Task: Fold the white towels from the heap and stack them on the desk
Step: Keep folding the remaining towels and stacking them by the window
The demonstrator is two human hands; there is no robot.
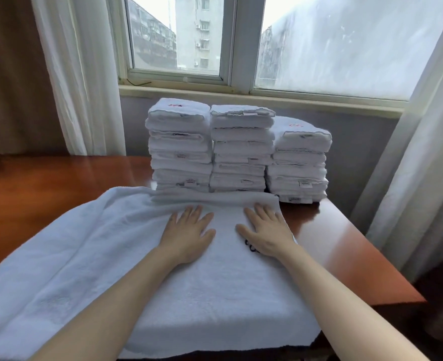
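Desk by the window: a reddish wooden desk is carrying the whole job. A large white towel is lying spread over its near side, running from under the fingers far out to their left and back toward the person, with its near edge hanging over the desk's front. Just beyond the fingertips, three piles of folded towels are standing side by side and touching. The left stack and middle stack are rising about level, and the right stack is sitting lower. The spread towel's far edge is bunching against the foot of the left and middle piles. The heap of unfolded towels is not appearing in this view. The left hand and right hand are both pressing flat on the cloth, close together, with fingers straight, spread and grasping nothing, apparently smoothing the towel ahead of a fold. A dark embroidered mark is peeking out from under the heel of the right hand, too covered to read. Small labels are showing on several folded edges. The likeliest trouble is lying ahead of the fingertips: a forward stroke could be shoving the bunched edge into the tall piles and tipping them. To the left of the fingers, soft ridges in the cloth could be getting trapped in the fold, leaving a lumpy bundle that sits crooked on a stack. Behind the palms, the overhanging edge could be dragging the towel off the desk once the hands lift.
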